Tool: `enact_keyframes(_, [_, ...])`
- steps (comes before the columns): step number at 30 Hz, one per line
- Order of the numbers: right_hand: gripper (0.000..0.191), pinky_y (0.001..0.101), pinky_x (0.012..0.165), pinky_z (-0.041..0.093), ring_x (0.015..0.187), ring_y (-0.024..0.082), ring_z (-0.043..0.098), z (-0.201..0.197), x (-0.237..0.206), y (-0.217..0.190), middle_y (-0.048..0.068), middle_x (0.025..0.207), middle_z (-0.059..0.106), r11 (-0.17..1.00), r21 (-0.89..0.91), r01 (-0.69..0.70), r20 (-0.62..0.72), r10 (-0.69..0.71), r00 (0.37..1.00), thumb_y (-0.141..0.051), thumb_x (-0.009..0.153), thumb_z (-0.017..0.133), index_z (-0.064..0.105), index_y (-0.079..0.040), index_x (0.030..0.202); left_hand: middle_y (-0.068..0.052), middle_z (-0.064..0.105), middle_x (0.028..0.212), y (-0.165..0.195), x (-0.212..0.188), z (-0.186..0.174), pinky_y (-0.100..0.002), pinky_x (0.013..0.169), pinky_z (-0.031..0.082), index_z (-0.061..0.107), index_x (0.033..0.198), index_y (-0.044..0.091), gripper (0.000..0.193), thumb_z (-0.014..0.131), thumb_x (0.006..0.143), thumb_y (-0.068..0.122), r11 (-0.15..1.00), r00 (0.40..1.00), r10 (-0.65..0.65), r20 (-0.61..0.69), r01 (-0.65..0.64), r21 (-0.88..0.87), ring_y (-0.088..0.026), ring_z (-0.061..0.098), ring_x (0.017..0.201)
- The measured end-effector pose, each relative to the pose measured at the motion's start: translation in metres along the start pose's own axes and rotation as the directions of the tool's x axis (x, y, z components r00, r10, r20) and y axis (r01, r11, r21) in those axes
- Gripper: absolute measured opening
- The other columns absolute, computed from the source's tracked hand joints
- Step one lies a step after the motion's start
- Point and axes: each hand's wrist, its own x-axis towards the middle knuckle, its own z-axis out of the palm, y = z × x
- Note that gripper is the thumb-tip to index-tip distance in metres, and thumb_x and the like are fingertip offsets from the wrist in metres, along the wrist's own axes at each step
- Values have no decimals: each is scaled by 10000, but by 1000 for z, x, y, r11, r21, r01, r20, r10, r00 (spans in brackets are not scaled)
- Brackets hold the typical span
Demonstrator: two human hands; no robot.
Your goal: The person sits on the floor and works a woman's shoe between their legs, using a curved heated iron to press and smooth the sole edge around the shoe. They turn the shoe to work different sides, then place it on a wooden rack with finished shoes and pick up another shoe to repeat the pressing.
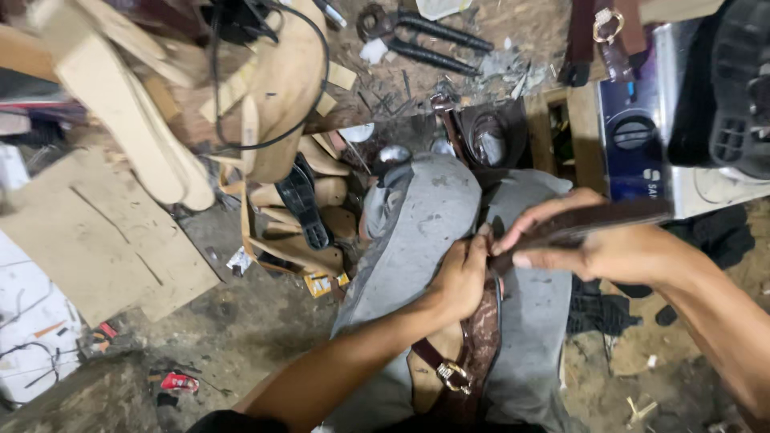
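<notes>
Dusty workshop floor (241, 321) fills the frame, with tan insoles (120, 104) at upper left. At centre the left hand (464, 277) is clenched on a brown sandal (469, 345) resting on the lap. To its right, the right hand (593, 240) grasps the dark strap (593, 218); pulling it evenly seems wise

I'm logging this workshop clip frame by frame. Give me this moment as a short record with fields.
setting: cluttered workshop floor seen from above, person seated, grey cloth over the lap
left hand: left hand presses on a brown sandal lying on the lap
right hand: right hand grips a dark brown strap pulled toward the right
sandal detail: gold buckle near its lower end
nearby: pale insole cutouts, cardboard sheet, black pliers
</notes>
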Motion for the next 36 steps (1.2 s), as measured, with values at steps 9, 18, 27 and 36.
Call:
enact_keyframes(9, [295,331,492,494,552,177,579,154,-165,-40,312,1244,681,473,601,644,-683,-114,721,-62,963,676,617,70,1220,-80,619,723,67,-136,53,-321,593,502,634,962,-1,663,261,1175,504,853,831,504,237,-522,18,-164,592,594])
enact_keyframes(18, [314,377,567,488,605,205,568,223,-223,-59,373,1406,577,375,345,860,-892,-155,426,-66,1027,624,564,70,1304,-64,681,757,123,-206,101,-267,728,521,663,1129,-14,686,235,1142,522,635,591,665,455,-769,70,-113,644,715])
enact_keyframes(27, [283,344,551,538,600,172,625,267,-251,-87,343,1272,694,759,192,622,-935,-50,350,-31,930,671,644,70,1193,-57,651,653,86,-215,99,-274,635,501,666,979,1,652,228,1148,454,702,695,614,373,-697,143,-125,612,589])
enact_keyframes(36, [286,292,526,550,589,152,660,263,-255,-110,287,1172,761,724,339,601,-886,31,462,-55,938,720,675,87,1182,-65,654,638,90,-237,94,-310,664,527,676,893,41,598,245,1125,384,584,666,631,397,-745,322,-192,654,584])
